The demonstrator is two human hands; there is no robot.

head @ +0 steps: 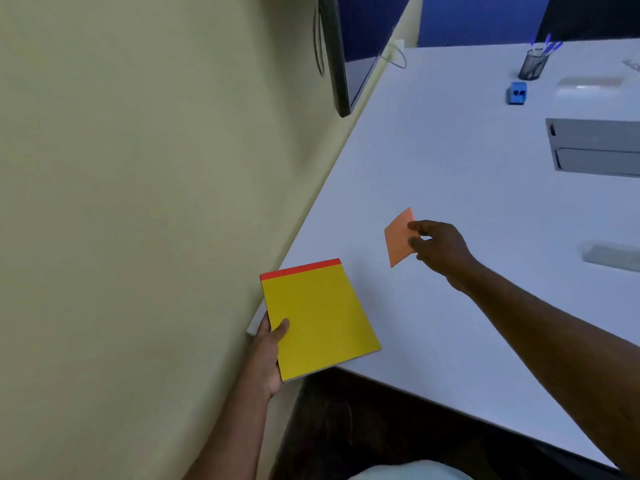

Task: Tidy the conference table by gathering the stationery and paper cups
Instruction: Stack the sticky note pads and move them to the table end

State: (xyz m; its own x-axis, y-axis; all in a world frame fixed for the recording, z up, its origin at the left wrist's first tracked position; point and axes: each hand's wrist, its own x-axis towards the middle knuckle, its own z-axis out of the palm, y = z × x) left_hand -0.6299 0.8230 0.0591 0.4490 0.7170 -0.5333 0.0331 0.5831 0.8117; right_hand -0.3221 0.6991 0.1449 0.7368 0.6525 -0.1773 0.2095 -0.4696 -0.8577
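Both forearms bare, no sleeves/watch; left hand [268, 355] & right hand [440, 249] ungloved.

White table [450, 161], set against a cream partition on its left edge. Far end: a black mesh pen cup [533, 65] with blue pens stands upright; a small blue item [517, 92], too blurred to identify, lies just beside it, nearer the camera. To the right, a pale translucent item [588, 85], a grey inset panel [595, 147] and a clear flat item [611, 254] near the right edge. A white cable [398, 57] loops at the far left corner.
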